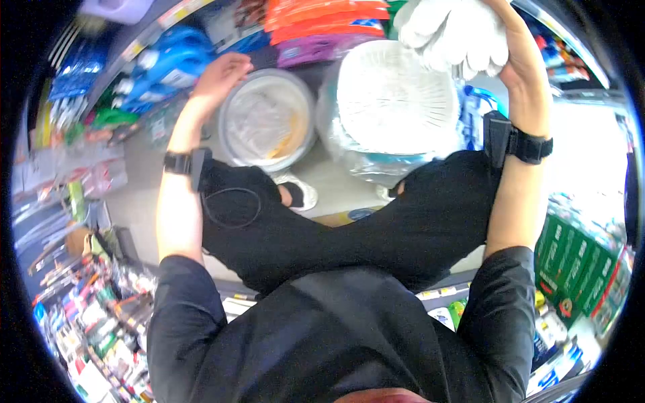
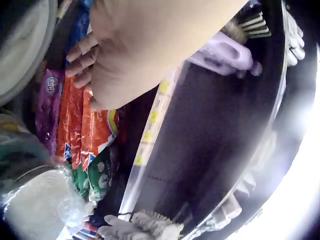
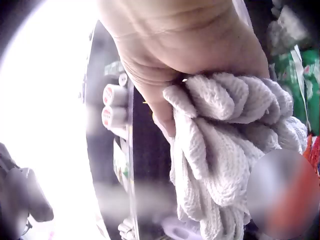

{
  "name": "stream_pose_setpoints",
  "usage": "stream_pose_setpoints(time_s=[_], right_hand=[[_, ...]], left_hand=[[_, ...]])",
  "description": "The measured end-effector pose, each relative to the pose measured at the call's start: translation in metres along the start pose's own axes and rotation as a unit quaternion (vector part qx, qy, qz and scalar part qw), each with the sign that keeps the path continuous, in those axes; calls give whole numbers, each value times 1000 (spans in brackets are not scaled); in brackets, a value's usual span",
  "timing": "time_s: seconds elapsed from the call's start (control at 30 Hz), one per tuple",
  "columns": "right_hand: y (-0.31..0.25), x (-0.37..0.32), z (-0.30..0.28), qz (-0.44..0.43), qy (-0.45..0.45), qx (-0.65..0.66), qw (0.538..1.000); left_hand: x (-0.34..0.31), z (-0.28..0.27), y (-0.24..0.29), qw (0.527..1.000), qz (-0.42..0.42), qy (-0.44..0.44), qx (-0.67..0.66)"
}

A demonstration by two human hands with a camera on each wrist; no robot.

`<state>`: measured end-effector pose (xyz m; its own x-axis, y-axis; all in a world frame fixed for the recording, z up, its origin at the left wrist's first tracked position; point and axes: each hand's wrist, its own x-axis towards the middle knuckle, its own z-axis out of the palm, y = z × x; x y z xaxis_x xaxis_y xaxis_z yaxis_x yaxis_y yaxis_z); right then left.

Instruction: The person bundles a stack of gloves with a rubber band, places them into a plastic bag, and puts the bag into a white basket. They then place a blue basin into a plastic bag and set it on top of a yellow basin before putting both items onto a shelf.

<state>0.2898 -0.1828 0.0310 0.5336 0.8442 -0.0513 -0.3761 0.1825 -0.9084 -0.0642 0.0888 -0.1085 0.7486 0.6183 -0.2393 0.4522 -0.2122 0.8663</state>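
A bundle of white knitted gloves (image 1: 457, 37) hangs from my right hand (image 1: 523, 60) at the upper right of the head view. In the right wrist view the thumb grips one side of the gloves (image 3: 217, 155), and most fingers are hidden behind them. My left hand (image 1: 218, 79) is over the rim of a round translucent tub (image 1: 232, 138), its fingers loosely bent and holding nothing. Seen from the left wrist, that hand (image 2: 120, 60) overlaps orange packets (image 2: 82, 125) on the shelf.
White plastic baskets (image 1: 396, 101) in clear wrap stand right of the tub. Blue bottles (image 1: 175, 64) fill the shelf at left, with orange bags (image 1: 322, 17) and a purple pack (image 1: 319, 50) ahead. Green cartons (image 1: 578, 262) are stacked at right. A lilac jug (image 2: 225, 55) stands on the upper shelf.
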Motion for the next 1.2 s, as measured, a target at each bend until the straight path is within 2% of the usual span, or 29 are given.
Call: stream_pose_setpoints(time_s=[0.07,0.17,0.23,0.27,0.3,0.33,0.37,0.4,0.43,0.47,0.5,0.57,0.6,0.63,0.67,0.7,0.73,0.77,0.8,0.9,0.93,1.03,1.1,1.17,1.2], right_hand=[[-9,0,-26,0,-5,26,1000],[-5,-7,-40,-6,-8,52,999],[-1,-17,-33,70,3,76,995],[29,-9,-75,25,-44,-79,996],[27,-25,-44,68,-60,-129,987],[36,-36,-18,64,-13,-171,983],[52,-36,-11,37,-45,-250,966],[68,-39,1,58,-62,-279,957],[79,-45,15,37,-63,-326,942],[66,-53,31,75,-113,-358,924],[75,-48,30,39,-121,-397,909],[104,-28,19,-31,-144,-470,870],[91,-17,9,-18,-178,-465,867],[71,-11,1,14,-161,-491,856],[75,-3,-19,-135,-77,-599,785],[70,6,-40,-209,-78,-704,675],[77,14,-61,-207,-91,-748,624],[96,22,-78,-184,-59,-854,483],[119,29,-97,-217,-36,-879,423],[126,41,-95,-212,-27,-882,420],[117,47,-94,-234,-21,-858,457],[75,56,-74,-215,164,-724,635],[25,45,-74,-258,160,-532,791],[-10,31,-55,-239,285,-361,856],[-23,21,-49,-265,236,-236,905]], left_hand=[[-8,15,28,999,20,-27,-7],[-9,48,62,987,105,-91,-86],[-12,70,83,972,143,-139,-123],[-10,82,87,962,158,-152,-163],[-8,91,92,949,174,-166,-203],[-9,97,99,938,171,-200,-225],[-12,111,100,931,153,-164,-289],[-12,115,93,928,108,-185,-304],[-12,116,87,923,60,-205,-318],[-17,117,84,931,33,-198,-305],[-21,120,95,946,11,-162,-281],[-23,112,89,943,-35,-115,-310],[-21,106,86,935,-45,-116,-331],[-19,99,84,927,-55,-116,-353],[-21,91,89,920,-73,-113,-368],[-23,86,86,912,-88,-88,-390],[-23,81,83,903,-103,-61,-412],[-24,76,79,892,-118,-35,-434],[-24,68,81,897,-120,-40,-423],[-20,50,71,907,-132,-24,-399],[-18,49,69,903,-132,-25,-409],[-23,57,76,894,-133,-48,-425],[-25,73,81,878,-136,-141,-436],[-26,98,85,882,-118,-214,-404],[-28,112,92,896,-95,-226,-371]])
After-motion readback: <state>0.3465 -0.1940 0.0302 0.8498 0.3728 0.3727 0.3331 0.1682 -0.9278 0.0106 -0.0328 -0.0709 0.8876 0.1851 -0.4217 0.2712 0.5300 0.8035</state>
